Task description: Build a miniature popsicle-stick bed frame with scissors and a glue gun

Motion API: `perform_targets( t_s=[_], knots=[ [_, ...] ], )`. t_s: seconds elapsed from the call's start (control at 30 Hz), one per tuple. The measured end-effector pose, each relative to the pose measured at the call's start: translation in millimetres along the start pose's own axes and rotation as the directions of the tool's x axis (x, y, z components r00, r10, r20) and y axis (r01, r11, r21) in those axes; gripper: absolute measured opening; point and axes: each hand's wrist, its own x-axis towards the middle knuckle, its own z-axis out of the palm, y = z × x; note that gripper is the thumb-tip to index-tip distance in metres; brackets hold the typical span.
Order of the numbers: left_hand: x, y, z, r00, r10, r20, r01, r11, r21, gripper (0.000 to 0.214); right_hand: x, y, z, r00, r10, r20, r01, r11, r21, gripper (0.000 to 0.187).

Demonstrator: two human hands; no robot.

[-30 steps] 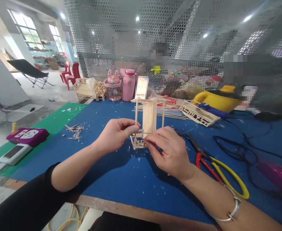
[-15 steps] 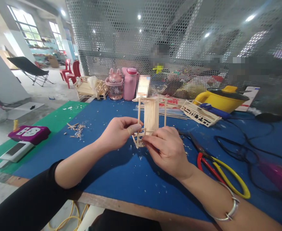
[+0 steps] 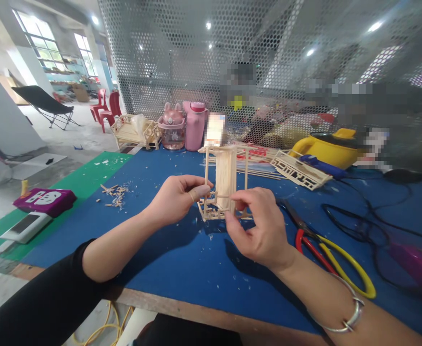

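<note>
A small model frame of pale wooden sticks [image 3: 226,175] stands on the blue table mat, with a flat wooden panel upright in its middle and thin posts at its sides. My left hand [image 3: 177,199] pinches the left post between thumb and forefinger, low down near the railing. At the model's front right is my right hand [image 3: 259,223], its thumb and forefinger apart and the other fingers curled. Its fingertips are close to the lower sticks; whether they touch is unclear. No piece shows between them.
Red-and-yellow-handled pliers [image 3: 319,250] lie right of my right hand, near black cables. Wood scraps [image 3: 114,194] lie on the left. Behind stand a pink bottle [image 3: 194,125], a yellow pot [image 3: 329,149] and a lattice wooden piece [image 3: 301,169]. A purple power strip [image 3: 45,201] sits at left.
My right hand has drawn back to the right from the lower front railing, and its thumb and forefinger have parted. My left hand keeps its hold on the post.
</note>
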Motion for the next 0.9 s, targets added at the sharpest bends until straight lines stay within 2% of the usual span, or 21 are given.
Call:
perform_targets(
  t_s=[0.07,0.2,0.27,0.33,0.37,0.43,0.5,0.57,0.63,0.73,0.8,0.9],
  knots=[
    [-0.4,0.4,0.4,1.000,-0.004,0.008,0.004,1.000,-0.008,0.025,-0.1,0.0,-3.2,0.999,-0.014,-0.053,0.013,1.000,-0.012,0.017],
    [-1.0,1.2,1.3,1.000,-0.004,0.000,0.004,1.000,-0.015,0.025,0.0,-0.2,-6.9,0.992,-0.122,-0.028,0.119,0.990,-0.074,0.020],
    [-0.6,0.3,0.8,1.000,-0.005,-0.008,0.005,1.000,-0.013,0.025,0.5,3.0,-5.4,0.993,-0.035,-0.114,0.029,0.998,-0.051,0.026],
    [0.2,-1.3,0.1,1.000,-0.008,-0.005,0.008,1.000,-0.021,0.025,1.6,10.3,-0.4,0.963,0.192,-0.189,-0.182,0.981,0.068,0.038],
    [0.5,-2.1,-0.1,1.000,-0.008,0.004,0.008,1.000,-0.027,0.025,2.3,15.3,3.2,0.933,0.319,-0.166,-0.293,0.942,0.163,0.045],
    [0.9,-3.0,0.2,1.000,-0.008,0.028,0.009,0.999,-0.034,0.026,3.6,25.8,11.3,0.875,0.484,0.027,-0.460,0.812,0.359,0.052],
    [0.3,-3.0,1.4,1.000,-0.012,0.022,0.013,1.000,-0.028,0.025,4.9,33.4,18.4,0.842,0.481,0.243,-0.536,0.697,0.476,0.043],
    [-2.0,-2.2,3.4,1.000,-0.023,-0.019,0.022,0.998,-0.057,0.027,6.2,35.2,22.8,0.826,0.460,0.327,-0.564,0.657,0.501,0.035],
    [-5.9,-1.9,5.6,0.998,-0.058,-0.030,0.052,0.984,-0.168,0.033,7.5,31.7,24.5,0.817,0.487,0.309,-0.576,0.663,0.479,0.033],
    [-13.0,-3.7,7.7,0.988,-0.144,0.053,0.154,0.922,-0.355,0.046,8.3,23.2,24.7,0.815,0.510,0.277,-0.579,0.683,0.445,0.035],
    [-16.6,-6.2,8.0,0.982,-0.169,0.083,0.188,0.890,-0.416,0.047,8.0,19.5,24.9,0.816,0.518,0.257,-0.577,0.703,0.417,0.034],
    [-19.1,-9.6,7.6,0.985,-0.148,0.092,0.173,0.873,-0.456,0.046,7.0,18.8,25.9,0.820,0.529,0.219,-0.570,0.719,0.399,0.033]
  ],
)
